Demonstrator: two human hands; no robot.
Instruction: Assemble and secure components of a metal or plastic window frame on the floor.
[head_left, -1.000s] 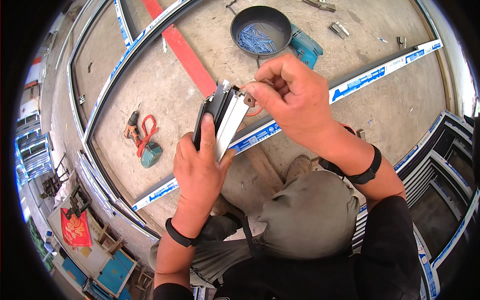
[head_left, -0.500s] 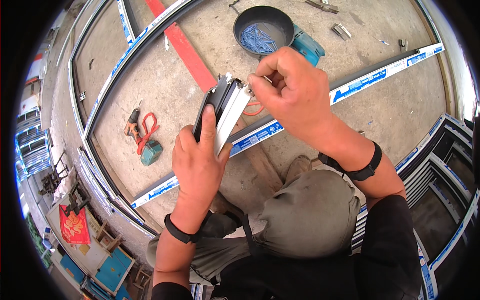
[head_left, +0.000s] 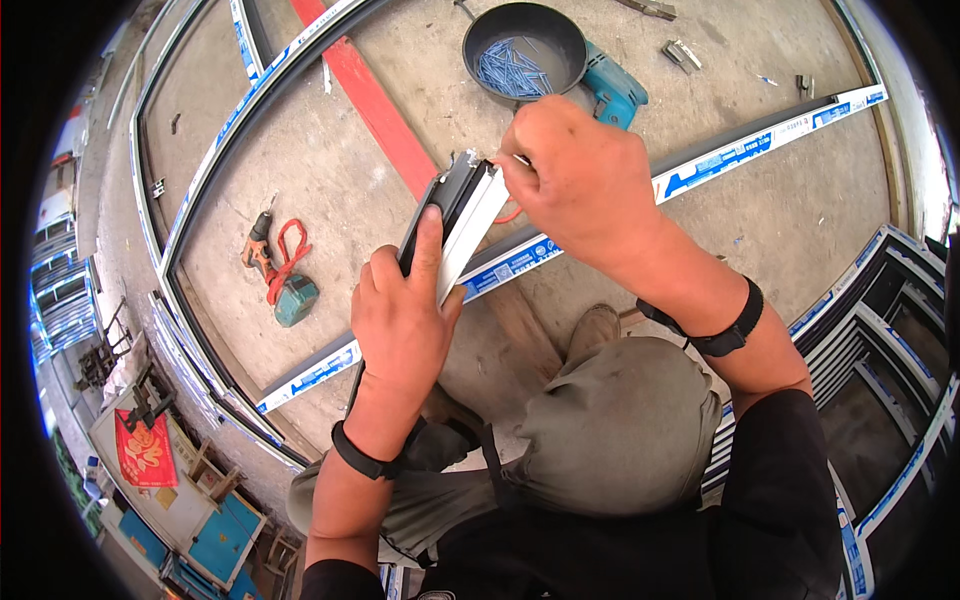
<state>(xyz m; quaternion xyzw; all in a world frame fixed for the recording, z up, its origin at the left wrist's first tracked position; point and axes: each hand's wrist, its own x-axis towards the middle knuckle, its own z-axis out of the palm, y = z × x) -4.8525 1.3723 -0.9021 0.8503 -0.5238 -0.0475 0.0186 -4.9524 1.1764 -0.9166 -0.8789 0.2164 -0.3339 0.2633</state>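
My left hand [head_left: 400,310] is wrapped round a short length of black and white frame profile [head_left: 467,235], its forefinger lying along the dark face. The piece is tilted, with its upper end pointing away from me. Against that upper end, on the white side, my right hand [head_left: 578,180] is closed with fingers curled in. Whatever its fingertips pinch is hidden behind the hand. Beneath both hands runs a long bar with blue and white film [head_left: 520,262], part of a large frame near the floor.
Beyond my right hand a black pan [head_left: 575,50] holds several blue screws or nails [head_left: 512,68], beside a teal power tool [head_left: 612,90]. A cordless drill [head_left: 262,252] with red cord lies left. A red beam [head_left: 378,110] crosses behind. Stacked frames [head_left: 850,345] stand right.
The profile piece has shifted slightly right and turned a little in my left hand's grip. My right hand has rolled over at its upper end, its fingers now more hidden.
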